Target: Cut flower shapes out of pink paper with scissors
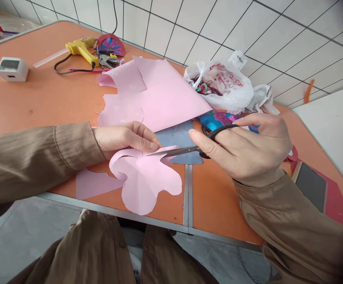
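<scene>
My left hand [127, 138] pinches the top edge of a pink paper cut-out with rounded lobes [144, 179], held over the near edge of the orange table [41, 98]. My right hand [245, 148] grips black-handled scissors [195, 148], fingers through the loops. The blades point left and meet the pink cut-out just beside my left fingertips. A larger pink sheet with cut edges [156, 94] lies on the table behind my hands. A blue-grey sheet [180, 138] lies under the scissors.
A white plastic bag [221, 85] with colourful items sits at the back right. A yellow glue gun [81, 50], keys [108, 60] and a small white box [12, 69] lie at the back left. A pink scrap [94, 183] rests at the table's near edge. Tiled wall behind.
</scene>
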The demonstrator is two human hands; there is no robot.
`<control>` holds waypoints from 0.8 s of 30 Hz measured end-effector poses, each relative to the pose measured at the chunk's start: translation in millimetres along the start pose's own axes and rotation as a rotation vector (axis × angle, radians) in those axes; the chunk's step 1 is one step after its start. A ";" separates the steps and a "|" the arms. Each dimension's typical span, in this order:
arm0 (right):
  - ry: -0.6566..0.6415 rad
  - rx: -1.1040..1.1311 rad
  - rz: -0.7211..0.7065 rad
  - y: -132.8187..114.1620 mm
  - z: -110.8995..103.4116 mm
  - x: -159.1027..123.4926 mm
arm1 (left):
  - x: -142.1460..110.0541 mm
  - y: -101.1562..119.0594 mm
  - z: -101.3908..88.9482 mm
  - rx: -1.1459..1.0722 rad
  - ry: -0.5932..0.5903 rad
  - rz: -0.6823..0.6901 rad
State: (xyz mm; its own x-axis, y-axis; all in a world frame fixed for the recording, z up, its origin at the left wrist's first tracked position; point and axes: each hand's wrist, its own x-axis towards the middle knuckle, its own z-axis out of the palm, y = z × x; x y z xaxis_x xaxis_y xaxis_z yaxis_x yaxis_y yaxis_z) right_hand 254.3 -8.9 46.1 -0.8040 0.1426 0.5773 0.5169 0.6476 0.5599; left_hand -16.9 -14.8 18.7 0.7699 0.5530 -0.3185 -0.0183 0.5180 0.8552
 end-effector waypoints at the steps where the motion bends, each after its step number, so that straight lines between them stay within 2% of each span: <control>1: -0.015 -0.003 0.003 -0.1 0.0 -0.4 | 0.2 -0.4 -0.4 -0.002 -0.001 0.003; 7: 0.018 -0.093 -0.082 -0.4 -1.0 -1.1 | 0.2 0.5 -0.7 -0.002 0.005 0.001; 13: -0.154 -0.010 0.065 -0.1 -0.5 0.2 | -1.5 4.5 0.4 0.017 -0.001 -0.044; 20: -0.029 0.018 0.022 1.4 1.2 -2.0 | 0.2 -0.6 0.2 0.001 -0.002 -0.013; 24: -0.092 0.081 0.091 1.0 1.0 -2.7 | 0.0 0.8 1.4 0.000 -0.017 -0.012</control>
State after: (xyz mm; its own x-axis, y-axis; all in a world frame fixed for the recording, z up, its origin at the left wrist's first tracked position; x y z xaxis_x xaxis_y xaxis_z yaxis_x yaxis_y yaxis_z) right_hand 256.7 -7.8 44.6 -0.7802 0.2689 0.5648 0.5665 0.6867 0.4556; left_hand -16.0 -15.2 19.9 0.7811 0.5355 -0.3212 -0.0093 0.5243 0.8515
